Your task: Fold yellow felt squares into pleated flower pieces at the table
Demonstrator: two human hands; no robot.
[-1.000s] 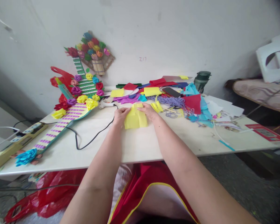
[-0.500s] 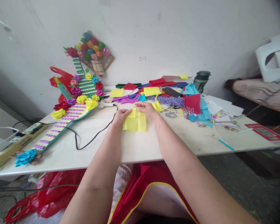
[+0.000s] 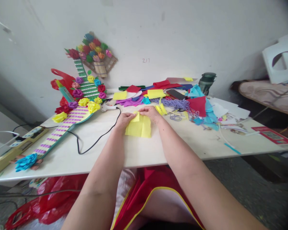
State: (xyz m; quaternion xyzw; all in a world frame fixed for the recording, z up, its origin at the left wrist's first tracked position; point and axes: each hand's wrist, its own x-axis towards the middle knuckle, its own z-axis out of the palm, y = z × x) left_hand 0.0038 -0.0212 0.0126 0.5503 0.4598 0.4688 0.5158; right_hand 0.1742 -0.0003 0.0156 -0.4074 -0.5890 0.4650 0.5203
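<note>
A creased sheet of yellow crepe paper point(image 3: 139, 128) hangs or rests just over the table, its far edge between my two hands. My left hand point(image 3: 125, 120) pinches its far left corner, where a smaller flap of yellow paper lies over the sheet. My right hand point(image 3: 150, 112) has thumb and fingers closed on the top edge, close to the left fingertips. Just right of that hand lies a curled yellow paper strip point(image 3: 161, 109).
Paper-flower guitars point(image 3: 62, 127) and a black cable point(image 3: 96, 143) lie left. Behind are coloured papers point(image 3: 156, 93), a phone point(image 3: 175, 94), purple yarn point(image 3: 172, 103) and a dark bottle point(image 3: 206, 83). A power strip point(image 3: 21, 145) sits at the left edge.
The yellow sheet has shifted slightly toward me at its near edge, showing a little more of its surface. Both hands keep their pinch and have barely moved.
</note>
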